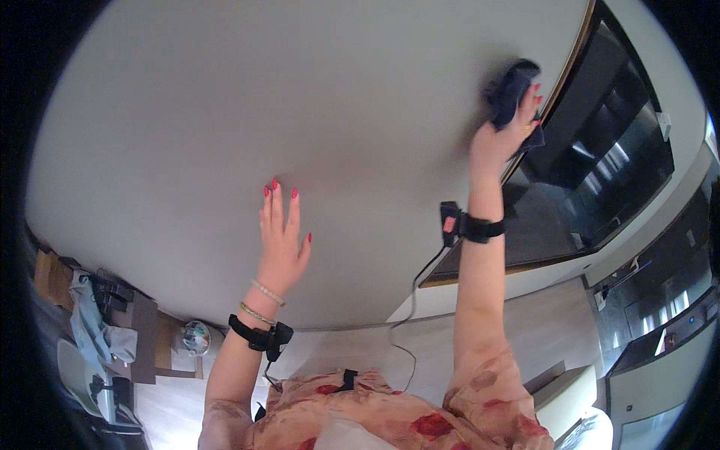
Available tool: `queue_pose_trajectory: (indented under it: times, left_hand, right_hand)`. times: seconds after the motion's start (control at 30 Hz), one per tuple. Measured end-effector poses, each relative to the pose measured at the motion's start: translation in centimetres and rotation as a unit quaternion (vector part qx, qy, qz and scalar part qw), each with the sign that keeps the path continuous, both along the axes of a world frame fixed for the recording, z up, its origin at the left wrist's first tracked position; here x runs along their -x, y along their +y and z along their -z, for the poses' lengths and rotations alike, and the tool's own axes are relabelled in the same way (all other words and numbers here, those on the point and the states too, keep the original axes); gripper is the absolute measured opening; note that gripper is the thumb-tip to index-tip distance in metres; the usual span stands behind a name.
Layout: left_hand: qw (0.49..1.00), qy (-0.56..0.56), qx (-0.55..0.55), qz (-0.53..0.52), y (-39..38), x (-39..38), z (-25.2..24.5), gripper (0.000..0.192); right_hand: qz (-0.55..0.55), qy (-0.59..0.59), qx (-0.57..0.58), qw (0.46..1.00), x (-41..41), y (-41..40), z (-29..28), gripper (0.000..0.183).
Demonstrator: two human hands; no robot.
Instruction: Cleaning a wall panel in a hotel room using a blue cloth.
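A broad pale wall [360,90] fills the view in front of me. My right hand [498,143] holds a crumpled dark blue cloth [509,93] against it, beside the brown-edged frame [568,62] of a glossy dark panel [596,152]. The fingers lie over the cloth and hide part of it. Further left and lower, my left hand [279,236] has its fingers spread and holds nothing. Its fingertips are at the wall; whether they press on it I cannot tell. Each wrist wears a black strap with a small cabled module.
At lower left are a desk [140,337] with cloths on it, a pale chair [76,371] and a waste bin [205,340]. A cable [413,304] hangs from the right wrist module. A white wall switch [664,125] sits beyond the panel, and cream furniture [568,399] stands at lower right.
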State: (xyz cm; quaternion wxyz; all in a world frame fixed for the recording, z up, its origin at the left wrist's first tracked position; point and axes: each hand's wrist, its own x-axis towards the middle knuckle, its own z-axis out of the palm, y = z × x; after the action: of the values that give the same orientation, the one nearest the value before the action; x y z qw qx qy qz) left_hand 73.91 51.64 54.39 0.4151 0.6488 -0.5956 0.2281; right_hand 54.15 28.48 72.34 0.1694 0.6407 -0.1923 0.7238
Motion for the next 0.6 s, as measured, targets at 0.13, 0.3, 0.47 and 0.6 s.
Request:
queue_pose_trajectory:
  times: [0.13,0.3,0.47,0.6]
  left_hand:
    - [0.999,0.005,0.000,-0.043,-0.5,0.2,0.2,0.081]
    - [0.996,-0.025,0.027,-0.081,-0.5,0.5,-1.2,0.091]
    - [0.974,-0.070,-0.113,-0.185,-0.4,0.9,-1.3,0.102]
    - [0.965,-0.102,-0.117,-0.211,-1.8,-0.2,1.4,0.107]
  right_hand:
    - [0.044,0.122,0.049,0.990,-3.8,-2.3,14.0,0.058]
    - [-0.037,0.594,-0.032,0.803,1.0,2.7,28.0,0.048]
    - [0.007,0.512,-0.040,0.858,4.2,2.5,27.6,0.047]
    - [0.047,0.265,0.016,0.963,4.4,0.4,19.9,0.051]
